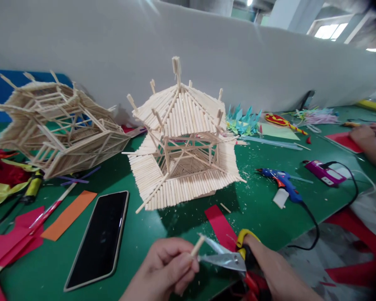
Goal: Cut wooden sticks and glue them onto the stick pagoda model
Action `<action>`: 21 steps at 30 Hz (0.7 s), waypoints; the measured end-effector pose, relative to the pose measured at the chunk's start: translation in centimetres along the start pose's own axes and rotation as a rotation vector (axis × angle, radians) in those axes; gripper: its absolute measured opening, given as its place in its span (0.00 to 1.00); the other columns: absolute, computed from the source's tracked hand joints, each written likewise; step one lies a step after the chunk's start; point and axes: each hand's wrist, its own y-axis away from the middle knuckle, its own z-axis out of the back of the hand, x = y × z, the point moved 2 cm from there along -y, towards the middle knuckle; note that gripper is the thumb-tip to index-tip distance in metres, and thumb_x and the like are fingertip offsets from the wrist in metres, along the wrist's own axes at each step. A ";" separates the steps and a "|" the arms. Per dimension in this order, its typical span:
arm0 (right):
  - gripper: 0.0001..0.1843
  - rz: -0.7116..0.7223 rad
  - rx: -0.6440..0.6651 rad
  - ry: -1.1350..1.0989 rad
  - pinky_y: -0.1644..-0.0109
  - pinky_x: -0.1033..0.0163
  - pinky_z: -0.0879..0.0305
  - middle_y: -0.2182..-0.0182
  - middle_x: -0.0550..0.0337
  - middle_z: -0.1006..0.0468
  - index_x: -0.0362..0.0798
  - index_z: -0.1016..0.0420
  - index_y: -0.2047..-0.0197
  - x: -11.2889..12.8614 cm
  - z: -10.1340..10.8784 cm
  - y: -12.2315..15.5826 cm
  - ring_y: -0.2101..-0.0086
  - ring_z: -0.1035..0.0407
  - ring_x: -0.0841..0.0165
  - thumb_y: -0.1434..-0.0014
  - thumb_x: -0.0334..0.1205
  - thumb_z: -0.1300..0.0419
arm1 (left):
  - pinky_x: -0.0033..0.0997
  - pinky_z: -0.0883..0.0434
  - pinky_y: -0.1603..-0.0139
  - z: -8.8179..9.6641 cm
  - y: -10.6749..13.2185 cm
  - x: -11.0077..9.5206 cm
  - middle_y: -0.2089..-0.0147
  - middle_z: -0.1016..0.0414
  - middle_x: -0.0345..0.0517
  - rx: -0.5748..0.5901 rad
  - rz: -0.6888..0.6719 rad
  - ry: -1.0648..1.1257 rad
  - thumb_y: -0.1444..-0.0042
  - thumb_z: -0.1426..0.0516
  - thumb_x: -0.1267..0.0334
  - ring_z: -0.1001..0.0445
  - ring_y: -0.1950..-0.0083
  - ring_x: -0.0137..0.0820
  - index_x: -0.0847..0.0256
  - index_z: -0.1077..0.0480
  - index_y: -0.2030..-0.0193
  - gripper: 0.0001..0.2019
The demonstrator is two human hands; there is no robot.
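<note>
Between the thumb and fingers of my left hand (pixel 171 267) is a short wooden stick (pixel 198 246), its tip pointing up. My right hand (pixel 269 267) grips scissors (pixel 230 260) with yellow, black and red handles. Their blades are spread, with the tips close by the stick; whether they touch it I cannot tell. Beyond my hands stands a pavilion model (pixel 184 146) built of wooden sticks, with a pointed roof and a wide lower eave. A red paper strip (pixel 219 223) and a tiny cut stick piece (pixel 225 207) lie between the model and the scissors.
A second stick model (pixel 65 125) leans at the left. A phone (pixel 98 238) and orange paper strip (pixel 69 215) lie nearer. A blue glue gun (pixel 278 180), its cord and a purple power strip (pixel 326 172) lie right. Another person's hand (pixel 368 138) rests on red paper.
</note>
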 end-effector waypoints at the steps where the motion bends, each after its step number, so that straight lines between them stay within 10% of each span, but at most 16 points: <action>1: 0.22 -0.005 -0.032 0.003 0.71 0.67 0.40 0.71 0.62 0.25 0.52 0.41 0.61 -0.5 0.4 0.2 0.72 0.31 0.65 0.63 0.39 0.40 | 0.24 0.55 0.80 0.1 0.2 -0.4 0.86 0.44 0.33 -0.027 -0.022 -0.015 0.55 0.40 0.53 0.51 0.82 0.20 0.61 0.27 0.78 0.13; 13: 0.28 0.017 -0.500 0.456 0.56 0.53 0.36 0.58 0.42 0.28 0.37 0.37 0.52 -8.9 6.4 -4.8 0.58 0.32 0.52 0.52 0.49 0.45 | 0.26 0.39 0.72 -0.6 -1.7 0.4 0.76 0.35 0.42 -0.213 -0.259 -0.954 0.44 0.50 0.62 0.35 0.73 0.29 0.63 0.30 0.74 0.13; 18: 0.19 0.295 -0.731 0.466 0.50 0.52 0.42 0.54 0.46 0.31 0.43 0.32 0.56 -3.4 6.1 -3.1 0.54 0.37 0.56 0.46 0.46 0.46 | 0.28 0.36 0.71 -0.8 -1.6 1.1 0.75 0.30 0.47 -0.173 -0.381 -1.262 0.42 0.53 0.66 0.31 0.72 0.32 0.64 0.30 0.69 0.12; 21: 0.14 0.628 -0.530 0.347 0.53 0.58 0.40 0.59 0.54 0.27 0.48 0.33 0.54 1.5 3.3 -1.8 0.58 0.35 0.64 0.43 0.39 0.48 | 0.29 0.35 0.70 -1.1 -1.3 1.1 0.73 0.27 0.47 -0.108 -0.428 -1.404 0.43 0.53 0.67 0.29 0.71 0.33 0.63 0.30 0.66 0.11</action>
